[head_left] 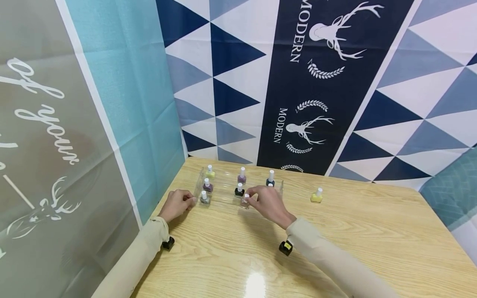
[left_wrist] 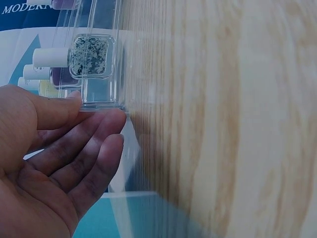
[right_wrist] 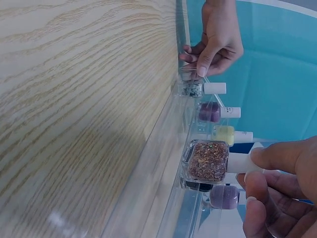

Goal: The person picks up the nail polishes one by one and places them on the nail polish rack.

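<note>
My right hand [head_left: 269, 203] pinches the white cap of a nail polish bottle [right_wrist: 209, 161] filled with copper-pink glitter. This bottle is at the front row of a clear stepped display rack [left_wrist: 99, 92]; whether its base bears on the step I cannot tell. My left hand [head_left: 179, 204] holds the rack's left end between thumb and fingers. Just beside it stands a silver-and-black glitter bottle [left_wrist: 91, 55]. Behind are a dark purple bottle [head_left: 208, 188], a yellow bottle [head_left: 210, 174], a lilac bottle [head_left: 242, 179], a black bottle [head_left: 239, 192] and a dark blue bottle [head_left: 270, 182]. The right hand partly hides another white cap.
To the right of the rack, another yellow nail polish bottle [head_left: 316, 197] stands on the wooden table [head_left: 357, 223]. Patterned cloth [head_left: 238, 82] hangs behind the table, and a teal and grey cloth [head_left: 130, 82] hangs along the left side.
</note>
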`<state>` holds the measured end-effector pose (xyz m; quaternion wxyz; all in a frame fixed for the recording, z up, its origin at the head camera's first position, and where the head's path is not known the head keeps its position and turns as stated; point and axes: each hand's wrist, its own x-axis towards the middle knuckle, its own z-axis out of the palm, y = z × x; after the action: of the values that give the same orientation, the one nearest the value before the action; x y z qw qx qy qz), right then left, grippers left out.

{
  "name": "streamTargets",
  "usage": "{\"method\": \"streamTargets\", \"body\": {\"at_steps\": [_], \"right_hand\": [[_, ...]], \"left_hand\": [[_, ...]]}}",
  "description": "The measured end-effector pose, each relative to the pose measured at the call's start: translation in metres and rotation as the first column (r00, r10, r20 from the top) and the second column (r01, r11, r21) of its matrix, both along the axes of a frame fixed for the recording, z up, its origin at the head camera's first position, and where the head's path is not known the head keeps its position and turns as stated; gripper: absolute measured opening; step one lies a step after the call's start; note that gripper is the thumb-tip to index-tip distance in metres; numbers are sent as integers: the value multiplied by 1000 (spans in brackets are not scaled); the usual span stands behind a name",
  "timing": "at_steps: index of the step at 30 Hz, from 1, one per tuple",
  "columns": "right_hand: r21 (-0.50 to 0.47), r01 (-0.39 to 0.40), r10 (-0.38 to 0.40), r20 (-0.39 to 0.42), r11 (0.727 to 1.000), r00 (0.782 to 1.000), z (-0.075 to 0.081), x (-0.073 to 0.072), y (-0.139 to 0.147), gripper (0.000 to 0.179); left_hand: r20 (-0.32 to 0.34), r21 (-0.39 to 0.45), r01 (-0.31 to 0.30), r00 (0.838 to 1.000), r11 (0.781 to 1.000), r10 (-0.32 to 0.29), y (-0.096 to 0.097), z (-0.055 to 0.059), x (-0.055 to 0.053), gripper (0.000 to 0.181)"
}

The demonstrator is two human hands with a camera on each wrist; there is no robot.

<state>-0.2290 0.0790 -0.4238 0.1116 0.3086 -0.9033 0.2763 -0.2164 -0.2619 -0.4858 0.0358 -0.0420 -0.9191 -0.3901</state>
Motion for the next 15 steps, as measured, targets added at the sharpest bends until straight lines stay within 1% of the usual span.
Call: {"method": "streamTargets", "body": {"at_steps": [6,15], "right_hand": [[-2,-5,5,18,1000,1000,-5,-3,-5,4],[21,-13,13,-8,1000,1000,-11,-6,-13,3]], "left_hand": [[11,8,-5,1000,1000,5,2,1,1,19],[9,18,-3,1000,1000,3,1,0,1,18]]}}
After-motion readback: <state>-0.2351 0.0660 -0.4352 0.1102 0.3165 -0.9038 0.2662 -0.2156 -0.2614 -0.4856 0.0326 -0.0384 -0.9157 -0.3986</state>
